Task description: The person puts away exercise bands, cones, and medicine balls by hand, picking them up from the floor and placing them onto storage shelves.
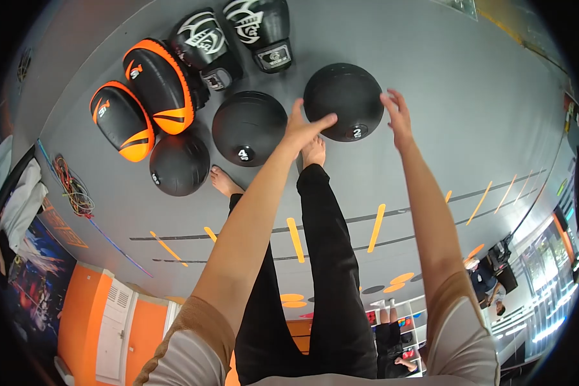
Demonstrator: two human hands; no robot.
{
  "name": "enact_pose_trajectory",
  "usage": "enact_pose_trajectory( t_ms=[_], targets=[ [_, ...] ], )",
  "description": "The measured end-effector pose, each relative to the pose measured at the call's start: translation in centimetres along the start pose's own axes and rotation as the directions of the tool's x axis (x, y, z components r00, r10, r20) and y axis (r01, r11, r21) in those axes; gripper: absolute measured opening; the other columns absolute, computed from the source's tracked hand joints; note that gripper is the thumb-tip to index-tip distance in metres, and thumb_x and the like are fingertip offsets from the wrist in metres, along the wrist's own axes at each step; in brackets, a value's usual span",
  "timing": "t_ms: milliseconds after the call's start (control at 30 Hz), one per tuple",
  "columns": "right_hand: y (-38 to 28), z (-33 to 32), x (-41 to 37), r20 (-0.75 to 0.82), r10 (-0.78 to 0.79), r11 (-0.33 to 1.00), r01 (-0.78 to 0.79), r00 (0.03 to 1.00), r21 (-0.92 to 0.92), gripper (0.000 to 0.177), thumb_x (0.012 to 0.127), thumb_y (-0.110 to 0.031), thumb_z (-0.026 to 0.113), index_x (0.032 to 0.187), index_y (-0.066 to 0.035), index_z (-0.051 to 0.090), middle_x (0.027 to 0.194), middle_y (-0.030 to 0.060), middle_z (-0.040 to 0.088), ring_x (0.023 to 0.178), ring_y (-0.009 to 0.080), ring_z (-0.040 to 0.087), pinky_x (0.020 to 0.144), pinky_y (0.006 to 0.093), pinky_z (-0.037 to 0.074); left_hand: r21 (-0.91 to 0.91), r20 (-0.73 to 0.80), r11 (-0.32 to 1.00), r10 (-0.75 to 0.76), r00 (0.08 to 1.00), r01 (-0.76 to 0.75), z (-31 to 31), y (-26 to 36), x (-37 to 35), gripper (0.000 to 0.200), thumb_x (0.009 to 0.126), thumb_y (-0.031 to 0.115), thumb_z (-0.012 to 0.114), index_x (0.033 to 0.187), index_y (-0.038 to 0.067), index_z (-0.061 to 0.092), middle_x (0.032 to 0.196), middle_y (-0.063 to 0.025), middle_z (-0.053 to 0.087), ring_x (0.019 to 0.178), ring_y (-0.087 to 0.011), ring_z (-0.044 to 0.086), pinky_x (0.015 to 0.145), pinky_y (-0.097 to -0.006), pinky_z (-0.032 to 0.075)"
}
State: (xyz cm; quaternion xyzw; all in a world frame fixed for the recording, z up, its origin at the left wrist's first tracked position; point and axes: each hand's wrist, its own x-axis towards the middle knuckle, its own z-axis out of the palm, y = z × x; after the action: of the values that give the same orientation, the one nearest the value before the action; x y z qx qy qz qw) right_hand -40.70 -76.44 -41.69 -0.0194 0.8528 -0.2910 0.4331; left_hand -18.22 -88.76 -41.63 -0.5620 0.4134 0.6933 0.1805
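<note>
Ball marked 2, round, label upward, touches the spread left hand and perhaps the open right hand.

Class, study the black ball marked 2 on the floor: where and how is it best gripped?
The ball marked 2 is round and smooth, with no handle, so a one-handed grip would likely slip. Take it from above with both palms on opposite sides at its widest part. The left hand touches one side; the right hand is open beside the other.
</note>
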Motion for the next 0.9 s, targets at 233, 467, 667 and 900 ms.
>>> enact_pose_trajectory(
  t_ms=[233,467,667,900],
  targets=[
    [1.7,1.8,6.9,0.385,0.116,0.976,-0.177,0.916,0.127,0.081,0.075,-0.059,0.065,0.140,-0.017,0.040,0.141,0.0137,0.040,0.132,0.0283,0.034,0.104,0.0420,0.031,-0.361,0.070,0.924,-0.105,0.992,0.123,-0.3,-0.3,6.3,0.119,0.062,0.044,0.085,0.147,0.009,0.010,0.141,-0.0216,0.034,0.127,-0.0371,0.041,0.098,-0.0554,0.039],
    [4.2,1.9,9.2,0.458,0.095,0.930,-0.242,0.884,0.276,0.082,0.079,-0.054,0.063,0.145,-0.015,0.033,0.143,0.0122,0.039,0.135,0.0269,0.032,0.109,0.0384,0.026,-0.444,-0.055,0.883,0.145,0.988,-0.154,2.7,-3.7,10.5,0.116,0.060,0.036,0.088,0.146,0.009,0.015,0.139,-0.0197,0.036,0.126,-0.0350,0.041,0.101,-0.0440,0.040],
    [5.2,0.4,4.3,0.467,0.206,0.849,-0.395,0.860,0.353,0.083,0.081,-0.054,0.061,0.146,-0.012,0.030,0.147,0.0125,0.034,0.136,0.0277,0.030,0.110,0.0374,0.024,-0.597,0.044,0.802,0.080,0.996,-0.038,2.0,-4.0,5.4,0.105,0.065,0.035,0.084,0.142,0.007,0.020,0.137,-0.0202,0.036,0.125,-0.0337,0.040,0.100,-0.0450,0.040],
    [-0.7,-6.0,-17.7,0.521,0.055,0.943,-0.215,0.852,0.252,0.083,0.083,-0.052,0.059,0.143,-0.005,0.026,0.142,0.0144,0.034,0.134,0.0254,0.027,0.110,0.0358,0.021,-0.536,0.149,0.843,0.033,0.988,0.052,-0.7,-4.6,-17.6,0.080,0.084,0.045,0.066,0.138,0.003,0.023,0.136,-0.0142,0.037,0.129,-0.0227,0.034,0.105,-0.0332,0.030]
  ],
)
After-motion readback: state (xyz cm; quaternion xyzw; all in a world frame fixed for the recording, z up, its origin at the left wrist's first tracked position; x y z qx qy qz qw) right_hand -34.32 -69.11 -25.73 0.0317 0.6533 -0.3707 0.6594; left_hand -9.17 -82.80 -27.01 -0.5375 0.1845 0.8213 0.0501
